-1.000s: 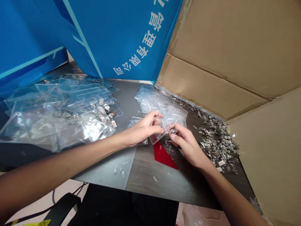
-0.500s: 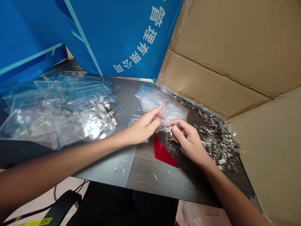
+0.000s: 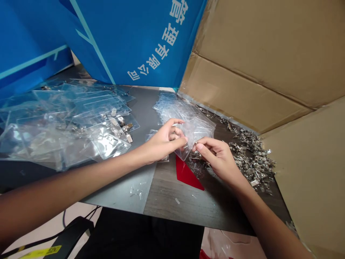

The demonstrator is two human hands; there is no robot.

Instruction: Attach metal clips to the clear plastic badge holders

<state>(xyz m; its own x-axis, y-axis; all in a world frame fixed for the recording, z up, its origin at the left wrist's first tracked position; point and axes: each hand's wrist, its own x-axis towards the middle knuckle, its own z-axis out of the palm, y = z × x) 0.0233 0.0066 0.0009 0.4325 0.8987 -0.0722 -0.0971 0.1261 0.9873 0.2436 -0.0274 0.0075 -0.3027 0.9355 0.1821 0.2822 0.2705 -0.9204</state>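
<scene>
Observing our left grip (image 3: 164, 142) closed on a clear badge sleeve (image 3: 198, 135), our right grip (image 3: 218, 156) pinched shut on a small metal clip (image 3: 196, 145).

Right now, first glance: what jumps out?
The blue panel with white lettering across the top and the brown cardboard flaps at the right grab the eye first. On the dark tabletop, a glittering heap of metal clips lies right and a spread of clear plastic badge holders left. Just above a red triangular piece, the left hand touches a clear holder and the right hand pinches a small clip.
</scene>
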